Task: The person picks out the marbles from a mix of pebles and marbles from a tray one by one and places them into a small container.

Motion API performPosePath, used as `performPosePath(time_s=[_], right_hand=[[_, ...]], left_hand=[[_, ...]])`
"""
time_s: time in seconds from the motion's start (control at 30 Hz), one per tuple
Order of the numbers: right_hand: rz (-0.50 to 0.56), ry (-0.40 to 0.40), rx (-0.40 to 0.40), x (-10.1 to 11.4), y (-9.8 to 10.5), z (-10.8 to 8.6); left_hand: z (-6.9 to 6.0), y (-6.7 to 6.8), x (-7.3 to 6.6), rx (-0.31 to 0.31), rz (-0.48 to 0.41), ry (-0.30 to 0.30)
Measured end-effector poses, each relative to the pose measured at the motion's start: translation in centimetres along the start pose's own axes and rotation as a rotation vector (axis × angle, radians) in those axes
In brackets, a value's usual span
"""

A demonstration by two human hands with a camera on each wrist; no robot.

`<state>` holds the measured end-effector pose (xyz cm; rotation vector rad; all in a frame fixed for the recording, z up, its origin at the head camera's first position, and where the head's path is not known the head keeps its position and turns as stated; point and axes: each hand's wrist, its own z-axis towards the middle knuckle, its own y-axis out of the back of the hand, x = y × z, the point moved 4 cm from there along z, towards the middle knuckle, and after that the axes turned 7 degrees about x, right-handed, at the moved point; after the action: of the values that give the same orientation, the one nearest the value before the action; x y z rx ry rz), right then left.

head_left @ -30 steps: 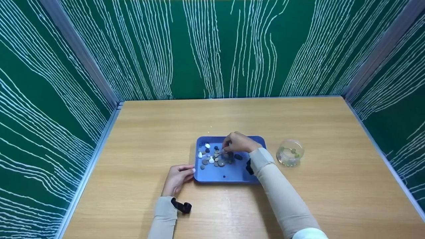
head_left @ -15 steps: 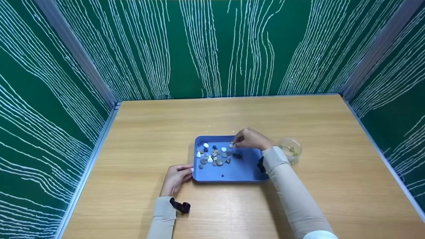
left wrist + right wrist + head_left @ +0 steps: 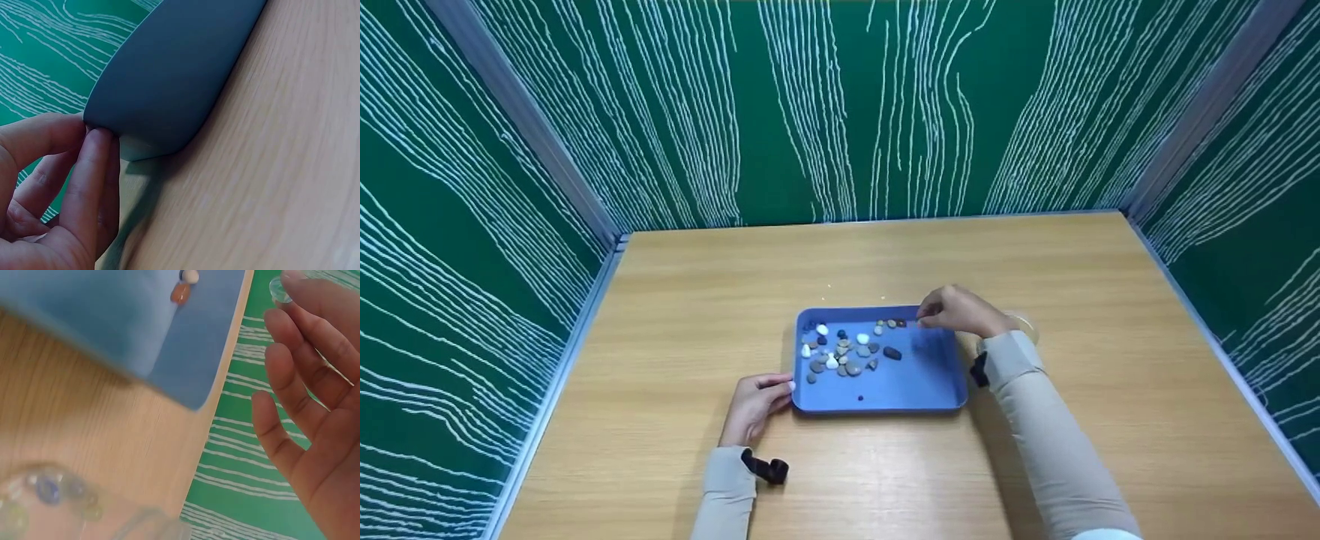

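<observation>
A blue tray (image 3: 915, 382) lies on the table with several pebbles (image 3: 853, 368) in white, grey, brown and black, mostly on its left half. My left hand (image 3: 756, 405) pinches the tray's left edge; in the left wrist view, its thumb and fingers (image 3: 93, 163) meet at the tray corner. Above the tray's back right part is my right hand (image 3: 960, 309), holding a small clear glass marble (image 3: 278, 291) between thumb and index finger. The other fingers (image 3: 281, 365) are spread, loosely bent.
Just right of the tray stands a clear round plastic container (image 3: 1026, 325), partly hidden by the right wrist. Coloured glass marbles (image 3: 48, 489) are inside it. Patterned green panels (image 3: 780, 112) enclose the wooden table (image 3: 720, 285) at back and sides.
My right hand has moved from over the pebbles rightward to the tray's back right, carrying the marble. The left hand stays on the tray edge.
</observation>
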<state>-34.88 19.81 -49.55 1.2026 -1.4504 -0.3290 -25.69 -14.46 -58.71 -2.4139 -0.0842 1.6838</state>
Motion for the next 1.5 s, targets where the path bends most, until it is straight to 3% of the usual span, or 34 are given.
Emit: performPosePath(time_s=[0.63,0.87,1.5], right_hand=[[0.049,-0.027,-0.044,-5.1,2.7,-4.5],[0.076,-0.077,-0.032,-6.7,3.3,-6.2],[0.053,-0.044,-0.083,-8.4,3.7,-7.5]], left_hand=[[-0.1,0.1,-0.1,-0.003,-0.005,-0.003],[-0.1,0.1,0.1,0.004,0.004,-0.004],[0.0,0.0,0.1,0.007,-0.002,-0.02]])
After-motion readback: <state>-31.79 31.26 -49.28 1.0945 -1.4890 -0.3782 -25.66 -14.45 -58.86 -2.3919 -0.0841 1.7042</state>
